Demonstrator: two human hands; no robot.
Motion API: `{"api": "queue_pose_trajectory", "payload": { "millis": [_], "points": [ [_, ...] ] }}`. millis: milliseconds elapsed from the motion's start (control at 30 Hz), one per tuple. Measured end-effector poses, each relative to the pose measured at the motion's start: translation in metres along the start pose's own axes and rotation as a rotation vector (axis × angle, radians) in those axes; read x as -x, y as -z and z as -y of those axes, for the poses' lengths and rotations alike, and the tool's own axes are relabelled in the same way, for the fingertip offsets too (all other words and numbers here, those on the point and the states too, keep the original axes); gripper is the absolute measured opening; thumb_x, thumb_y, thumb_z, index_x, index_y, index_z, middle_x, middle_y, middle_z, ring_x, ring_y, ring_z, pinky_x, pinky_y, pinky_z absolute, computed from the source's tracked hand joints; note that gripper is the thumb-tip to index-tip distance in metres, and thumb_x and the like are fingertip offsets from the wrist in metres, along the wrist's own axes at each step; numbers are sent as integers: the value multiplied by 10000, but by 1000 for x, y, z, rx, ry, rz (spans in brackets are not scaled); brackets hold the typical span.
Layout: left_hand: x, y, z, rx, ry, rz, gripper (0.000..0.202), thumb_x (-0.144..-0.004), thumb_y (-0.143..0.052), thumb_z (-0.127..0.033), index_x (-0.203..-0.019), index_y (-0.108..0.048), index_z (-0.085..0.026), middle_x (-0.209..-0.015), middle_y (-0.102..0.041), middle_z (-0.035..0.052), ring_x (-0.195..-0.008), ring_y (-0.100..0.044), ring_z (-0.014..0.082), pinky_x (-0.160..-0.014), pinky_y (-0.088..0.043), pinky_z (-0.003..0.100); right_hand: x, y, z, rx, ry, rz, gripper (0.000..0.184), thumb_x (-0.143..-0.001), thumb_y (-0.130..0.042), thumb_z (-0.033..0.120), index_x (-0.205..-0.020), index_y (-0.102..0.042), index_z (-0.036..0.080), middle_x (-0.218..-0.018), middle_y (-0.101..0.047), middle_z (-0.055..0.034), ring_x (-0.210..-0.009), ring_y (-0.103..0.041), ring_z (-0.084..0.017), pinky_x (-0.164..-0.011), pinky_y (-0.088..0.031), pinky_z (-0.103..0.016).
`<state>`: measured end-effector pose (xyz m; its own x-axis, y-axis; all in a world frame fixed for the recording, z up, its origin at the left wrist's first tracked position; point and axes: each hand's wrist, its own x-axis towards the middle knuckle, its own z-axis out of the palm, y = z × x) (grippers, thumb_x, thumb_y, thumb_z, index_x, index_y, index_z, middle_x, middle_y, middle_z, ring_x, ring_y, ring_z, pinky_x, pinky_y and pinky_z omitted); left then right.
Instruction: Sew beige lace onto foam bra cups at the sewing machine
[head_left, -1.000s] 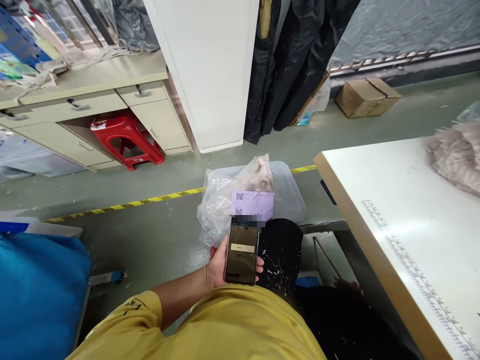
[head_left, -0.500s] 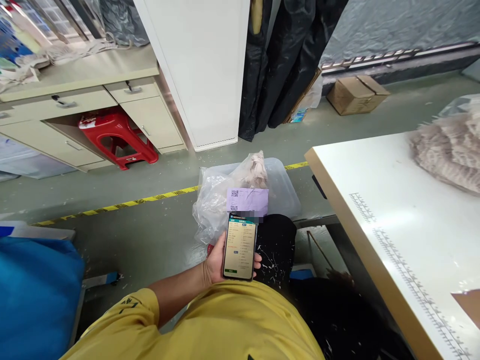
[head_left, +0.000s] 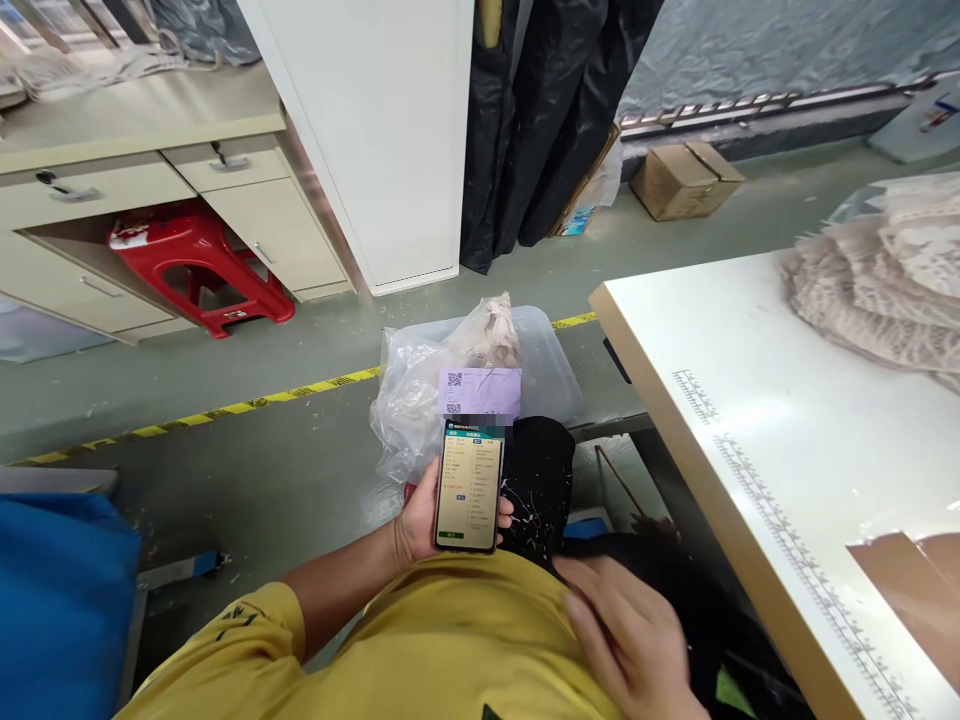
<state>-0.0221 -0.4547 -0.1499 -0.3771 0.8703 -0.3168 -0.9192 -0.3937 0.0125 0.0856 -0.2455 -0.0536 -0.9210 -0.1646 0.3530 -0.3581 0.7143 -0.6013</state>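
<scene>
My left hand is wrapped round a smartphone, held upright with its lit screen facing me, showing lines of text and a green button at the bottom. A purple paper slip with QR codes sticks out above the top of the phone; how it is held is hidden. At the lower right, over my yellow shirt, my right hand hangs with its fingers stretched toward the phone, slightly blurred and holding nothing. Beyond the slip lies a clear plastic bag with pale fabric in it.
A translucent plastic bin stands under the bag. To the right is a white table with ruler markings and ruffled beige lace. A red stool sits under the desk; a cardboard box is on the floor. Blue fabric is at left.
My right hand has come into view at the lower right. The view has shifted slightly right, while my left hand still holds the phone in the same way.
</scene>
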Motion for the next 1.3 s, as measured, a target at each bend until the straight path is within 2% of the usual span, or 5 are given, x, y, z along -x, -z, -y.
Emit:
{"api": "queue_pose_trajectory", "payload": {
  "millis": [133,333,900,1133,1300],
  "points": [
    [-2,0,2,-9,33,2,925,-837,-156,-777,-1230,-570,-49,-1157,-629,225,-1033,-617,318,-906,-432,440,-8,-31,-17,98,-91,60,355,-883,-518,174,-1233,-577,167,-1100,-590,-144,-990,-589,-225,-765,-550,-343],
    [-4,-5,5,25,77,15,808,-851,-271,-746,-1212,-602,-105,-1157,-646,173,-1050,-608,313,-953,-387,434,-13,-42,-16,239,-80,103,392,-890,-503,206,-1277,-566,191,-1340,-449,-179,-1217,-461,-306,-880,-529,-463],
    [-5,-5,8,55,53,-22,679,-917,-261,-656,-1216,-610,-157,-1164,-655,109,-1069,-589,264,-978,-352,403,-19,-47,-17,305,-86,112,384,-886,-509,225,-1260,-590,181,-1355,-428,-199,-1208,-447,-334,-904,-496,-523],
    [-4,-4,7,36,57,-16,749,-899,-202,-693,-1246,-586,-152,-1186,-631,139,-1088,-574,299,-986,-341,439,-11,-45,-18,188,-51,28,399,-873,-518,198,-1269,-572,205,-1329,-456,-169,-1206,-461,-307,-866,-518,-470],
    [-6,-7,5,12,82,9,802,-875,-211,-719,-1232,-577,-102,-1163,-630,180,-1069,-584,309,-966,-363,429,-4,-41,-15,140,-34,69,367,-869,-525,177,-1230,-593,187,-1172,-532,-147,-1079,-517,-261,-829,-514,-416]
  ]
}}
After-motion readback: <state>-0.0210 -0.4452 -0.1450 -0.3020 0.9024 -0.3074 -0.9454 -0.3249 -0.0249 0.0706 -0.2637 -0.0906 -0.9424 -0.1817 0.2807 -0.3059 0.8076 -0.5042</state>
